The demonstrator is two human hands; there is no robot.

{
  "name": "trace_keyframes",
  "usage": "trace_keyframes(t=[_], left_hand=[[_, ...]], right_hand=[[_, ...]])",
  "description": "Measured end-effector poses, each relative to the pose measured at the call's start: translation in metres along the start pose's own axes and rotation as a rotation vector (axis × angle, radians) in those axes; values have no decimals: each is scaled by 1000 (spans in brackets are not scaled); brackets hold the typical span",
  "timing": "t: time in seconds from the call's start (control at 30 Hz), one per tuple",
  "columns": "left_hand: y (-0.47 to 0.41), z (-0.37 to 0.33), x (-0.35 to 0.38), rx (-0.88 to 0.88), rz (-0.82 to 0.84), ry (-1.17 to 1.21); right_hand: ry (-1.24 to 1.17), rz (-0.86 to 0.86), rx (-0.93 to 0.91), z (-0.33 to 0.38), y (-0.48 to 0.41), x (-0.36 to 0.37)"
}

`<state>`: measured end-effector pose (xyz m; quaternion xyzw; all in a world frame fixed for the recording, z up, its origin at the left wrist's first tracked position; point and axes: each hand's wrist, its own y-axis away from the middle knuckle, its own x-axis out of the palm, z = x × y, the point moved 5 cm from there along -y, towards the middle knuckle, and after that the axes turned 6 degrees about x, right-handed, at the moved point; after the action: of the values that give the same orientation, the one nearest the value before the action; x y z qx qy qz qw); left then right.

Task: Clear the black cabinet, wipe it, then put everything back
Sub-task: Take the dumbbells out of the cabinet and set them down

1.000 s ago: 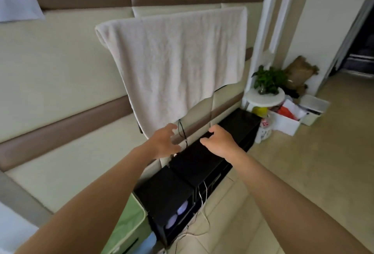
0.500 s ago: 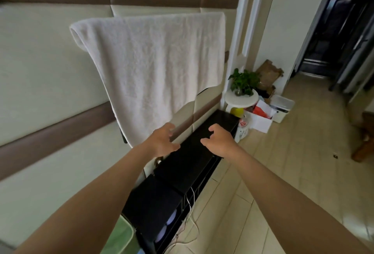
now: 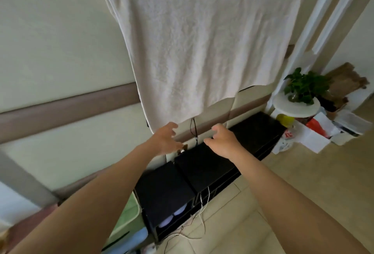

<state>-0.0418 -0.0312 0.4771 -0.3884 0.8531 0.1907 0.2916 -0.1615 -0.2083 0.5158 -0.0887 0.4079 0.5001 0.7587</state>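
Black cabinet [image 3: 202, 168], low and long against the padded wall, lying directly under both hands. Hovering above the back edge of the cabinet, the left hand [image 3: 165, 140]: fingers spread and half curled, holding nothing. Beside it, above the middle of the cabinet top, the right hand [image 3: 223, 142]: likewise wide and gripping nothing. Judging from this pose, a reach either toward the white towel [image 3: 202, 51] hanging just above the cabinet, or toward the black cable [image 3: 193, 130] dangling between the 2 hands down to the cabinet's back edge; not possible to tell which. For a clean move with the towel: take the lower hem with both hands, well apart, and lift upward instead of pulling, because of the hidden support underneath. Keep the fingers away from the black cable and from the small unclear object [image 3: 182, 150] behind the cabinet at the wall. Mind also the white cord [image 3: 202, 199] hanging down the cabinet's front, probably easy to snag. Leave the plant [image 3: 305, 86] on the round stand [image 3: 296, 109] past the far end of the cabinet alone for now.
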Motion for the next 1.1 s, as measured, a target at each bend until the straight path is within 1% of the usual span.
trace_keyframes(t=[0.13,0.27,0.4,0.57,0.7,0.77,0.9,1.0,1.1], left_hand=[[-11,7,22,-127,-127,-54],[-13,5,75,-269,-106,-136],[-2,11,109,-358,-142,-46],[26,39,124,-456,-199,44],[45,95,153,-500,-169,51],[55,143,188,-539,-152,47],[67,253,294,-591,-148,0],[59,339,381,-531,-125,-113],[38,424,445,-525,-134,-213]], right_hand=[[11,109,-106,-22,-45,7],[19,284,-122,-67,-70,13],[13,395,-82,-99,-82,28],[51,462,-82,-114,-78,70],[155,505,-63,-141,-79,134],[240,519,-84,-169,-87,186],[313,514,-134,-257,-111,305],[369,496,-224,-335,-134,409],[430,450,-303,-391,-170,498]])
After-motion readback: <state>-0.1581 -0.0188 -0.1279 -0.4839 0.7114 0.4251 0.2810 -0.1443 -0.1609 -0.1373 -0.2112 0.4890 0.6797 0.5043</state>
